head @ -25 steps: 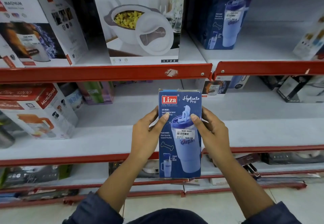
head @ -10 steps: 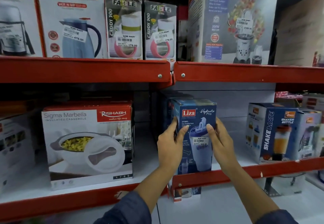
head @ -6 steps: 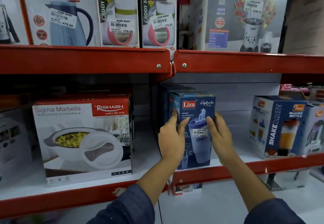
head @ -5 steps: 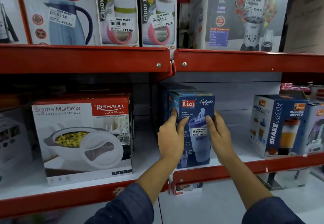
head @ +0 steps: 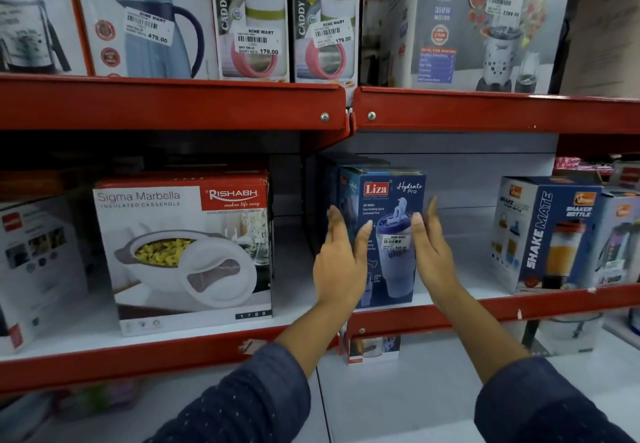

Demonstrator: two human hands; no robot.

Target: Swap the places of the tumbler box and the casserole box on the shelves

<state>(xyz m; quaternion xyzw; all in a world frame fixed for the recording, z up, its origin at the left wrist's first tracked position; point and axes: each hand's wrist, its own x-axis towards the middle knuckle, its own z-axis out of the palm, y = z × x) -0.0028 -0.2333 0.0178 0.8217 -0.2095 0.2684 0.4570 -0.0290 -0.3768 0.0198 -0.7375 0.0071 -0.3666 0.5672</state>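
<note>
Tumbler box (head: 391, 234) standing upright on the middle shelf (head: 450, 311), near its front lip and right of the shelf joint, a second like box tucked just behind it on the left. Casserole box (head: 183, 252) on the same level, well to the left, square to the front. Both hands spread — left hand (head: 341, 266) and right hand (head: 433, 255) flanking the tumbler box with fingers straight, clamped on nothing; whether any fingertip brushes the card cannot be told. Likely light for its height: thin printed card round a hollow cup, stiff at the edges but easy to dent on the broad faces, and tall enough to tip if nudged high up. Best taken at mid-height by the two narrow sides, palms flat. Casserole box likely a heavier load — wide, glossy, a bit slick; better gripped low at both side walls with both hands, a thumb over the front bottom edge, and slid forward before lifting.
</note>
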